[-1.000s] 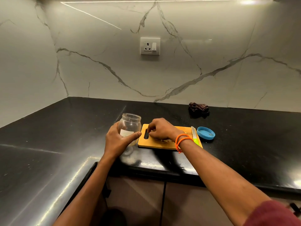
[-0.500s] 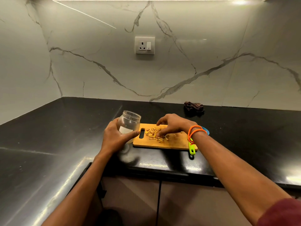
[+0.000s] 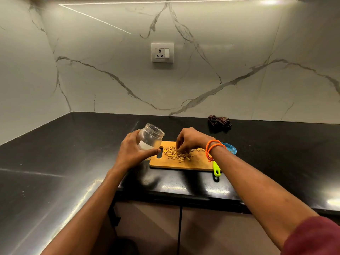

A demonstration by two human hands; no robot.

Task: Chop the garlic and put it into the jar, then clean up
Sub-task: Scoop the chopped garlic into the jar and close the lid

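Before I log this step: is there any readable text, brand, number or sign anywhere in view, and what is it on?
No text can be read anywhere in this view.
Label on the jar: a pale patch, partly behind the left hand, no lettering can be made out.
Wall socket: a small dark mark on its switch, too small to read.
Blue lid: nothing legible.

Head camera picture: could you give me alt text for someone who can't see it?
A person's right hand gathers chopped garlic on a wooden board while the left hand holds a tilted, open glass jar beside it, on a black counter.
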